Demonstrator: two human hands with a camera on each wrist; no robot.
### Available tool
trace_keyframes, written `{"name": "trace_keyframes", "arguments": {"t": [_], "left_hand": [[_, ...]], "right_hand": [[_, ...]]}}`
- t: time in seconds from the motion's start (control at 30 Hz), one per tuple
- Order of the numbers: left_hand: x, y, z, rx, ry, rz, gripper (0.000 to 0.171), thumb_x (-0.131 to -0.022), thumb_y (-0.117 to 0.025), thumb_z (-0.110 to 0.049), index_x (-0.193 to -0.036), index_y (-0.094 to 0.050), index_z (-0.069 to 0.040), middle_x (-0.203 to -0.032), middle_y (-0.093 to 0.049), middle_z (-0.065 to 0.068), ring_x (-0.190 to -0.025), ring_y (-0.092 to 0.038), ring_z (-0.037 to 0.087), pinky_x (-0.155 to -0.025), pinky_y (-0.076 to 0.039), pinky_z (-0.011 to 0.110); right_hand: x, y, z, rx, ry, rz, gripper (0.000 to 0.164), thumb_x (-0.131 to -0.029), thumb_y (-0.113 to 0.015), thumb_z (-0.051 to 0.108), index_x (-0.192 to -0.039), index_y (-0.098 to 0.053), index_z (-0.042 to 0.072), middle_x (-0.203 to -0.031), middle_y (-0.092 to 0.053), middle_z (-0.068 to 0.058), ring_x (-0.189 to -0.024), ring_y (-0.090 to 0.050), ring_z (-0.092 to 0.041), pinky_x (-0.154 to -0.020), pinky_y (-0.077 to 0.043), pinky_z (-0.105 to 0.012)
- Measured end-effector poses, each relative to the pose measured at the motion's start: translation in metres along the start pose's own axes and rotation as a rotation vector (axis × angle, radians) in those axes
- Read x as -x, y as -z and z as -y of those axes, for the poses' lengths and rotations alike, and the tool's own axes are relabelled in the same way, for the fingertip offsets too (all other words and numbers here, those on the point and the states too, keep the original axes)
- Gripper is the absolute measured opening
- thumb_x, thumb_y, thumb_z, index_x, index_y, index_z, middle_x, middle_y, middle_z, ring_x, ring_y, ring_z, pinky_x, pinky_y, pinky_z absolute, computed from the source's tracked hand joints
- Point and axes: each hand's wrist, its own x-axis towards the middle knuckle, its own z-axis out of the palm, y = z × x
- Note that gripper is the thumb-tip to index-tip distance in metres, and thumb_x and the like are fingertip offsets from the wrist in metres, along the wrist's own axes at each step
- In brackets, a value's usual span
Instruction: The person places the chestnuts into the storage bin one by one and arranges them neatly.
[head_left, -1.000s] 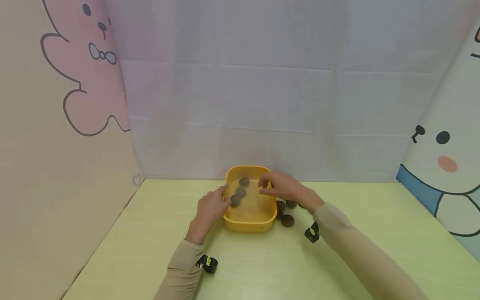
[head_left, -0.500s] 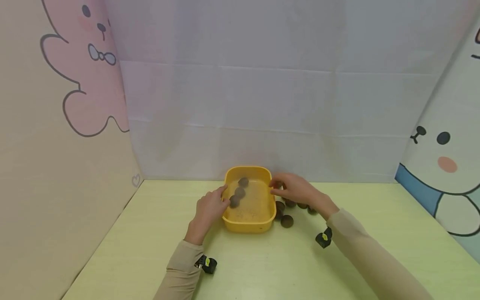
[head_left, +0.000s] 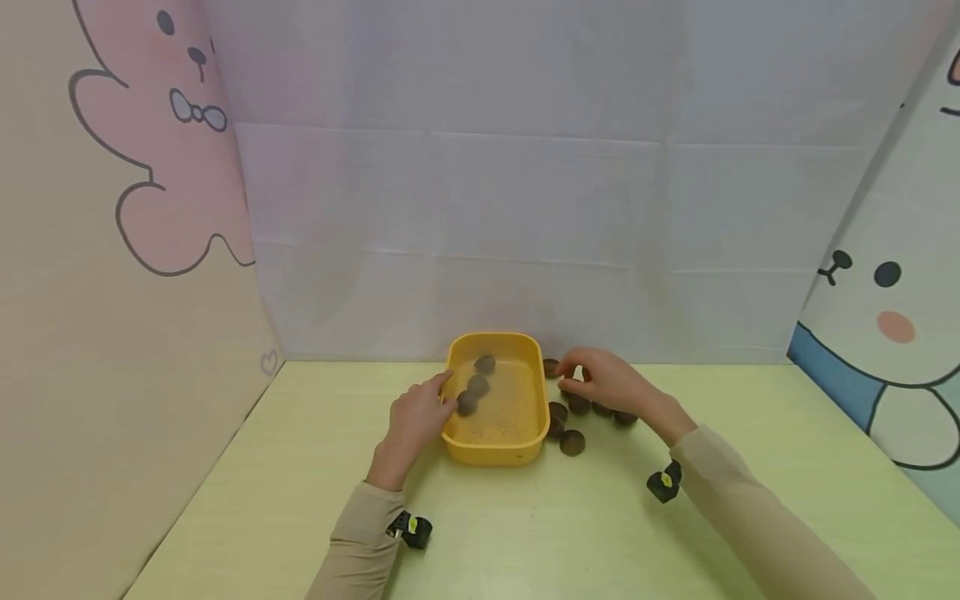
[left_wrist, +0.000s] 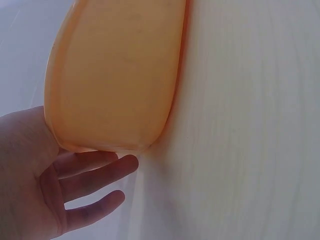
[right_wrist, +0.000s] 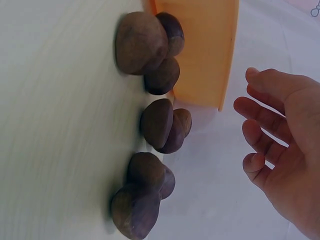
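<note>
A yellow plastic tub (head_left: 495, 456) stands at the back of the table, with 3 chestnuts (head_left: 477, 385) along the left of its floor. My left hand (head_left: 415, 425) holds its left rim; in the left wrist view the fingers (left_wrist: 100, 180) lie against the outside of the wall. To the right of the tub, several more chestnuts (right_wrist: 141, 43) sit loosely on the table. Above them hovers my right hand (head_left: 607, 385), fingers loosely bent and nothing between them. The right wrist view shows this hand (right_wrist: 295, 145) apart from the chestnuts.
The pale yellow-green table (head_left: 517, 533) meets a white cloth backdrop (head_left: 480, 208) just behind the tub. Printed cartoon panels (head_left: 135, 333) border it on both sides. Each wrist carries a small black camera (head_left: 417, 532).
My right hand has moved right, from over the tub to above the loose chestnuts outside it. The left hand has kept its hold on the rim, and the tub stays in place.
</note>
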Motion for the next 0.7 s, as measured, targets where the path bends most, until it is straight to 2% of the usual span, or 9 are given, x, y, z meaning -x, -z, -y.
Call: {"name": "trace_keyframes", "arguments": {"t": [0.17, 0.4, 0.53, 0.63, 0.7], "left_hand": [[-0.001, -0.001, 0.001, -0.005, 0.0, 0.004, 0.053, -0.092, -0.058, -0.025, -0.144, -0.055, -0.018, -0.061, -0.047, 0.002, -0.051, -0.038, 0.017, -0.047, -0.03, 0.03], [-0.001, -0.001, 0.0, 0.0, 0.001, 0.006, 0.052, -0.092, -0.057, -0.025, -0.144, -0.055, -0.018, -0.066, -0.054, 0.006, -0.054, -0.041, 0.018, -0.049, -0.031, 0.031], [0.0, -0.001, 0.002, 0.025, 0.015, 0.008, 0.052, -0.093, -0.057, -0.026, -0.144, -0.054, -0.022, -0.092, -0.071, 0.009, -0.053, -0.042, 0.018, -0.049, -0.031, 0.031], [-0.001, -0.002, 0.003, 0.044, 0.021, 0.011, 0.052, -0.092, -0.056, -0.027, -0.144, -0.053, -0.023, -0.112, -0.071, 0.008, -0.055, -0.046, 0.019, -0.049, -0.033, 0.031], [-0.001, -0.003, 0.004, 0.046, 0.025, 0.019, 0.052, -0.093, -0.056, -0.028, -0.145, -0.053, -0.024, -0.111, -0.071, 0.008, -0.057, -0.048, 0.019, -0.05, -0.033, 0.031]], "right_hand": [[0.006, 0.001, -0.006, -0.022, -0.003, -0.012, 0.015, -0.093, -0.069, 0.022, -0.105, -0.07, 0.013, -0.095, -0.067, 0.003, -0.079, -0.059, -0.013, -0.072, -0.049, -0.029], [0.012, -0.001, -0.017, -0.05, 0.0, 0.001, 0.019, -0.092, -0.07, 0.02, -0.105, -0.071, 0.007, -0.097, -0.069, 0.0, -0.084, -0.064, -0.017, -0.075, -0.053, -0.036], [0.015, -0.003, -0.023, -0.072, -0.011, 0.021, 0.019, -0.092, -0.07, 0.021, -0.106, -0.071, 0.009, -0.1, -0.069, 0.001, -0.085, -0.063, -0.017, -0.075, -0.051, -0.033], [0.018, -0.005, -0.026, -0.077, -0.018, 0.035, 0.02, -0.092, -0.07, 0.021, -0.108, -0.071, 0.011, -0.104, -0.069, -0.002, -0.086, -0.06, -0.019, -0.076, -0.049, -0.032], [0.02, -0.006, -0.029, -0.077, -0.026, 0.041, 0.021, -0.091, -0.07, 0.02, -0.11, -0.071, 0.01, -0.106, -0.069, -0.004, -0.087, -0.06, -0.022, -0.077, -0.048, -0.034]]}}
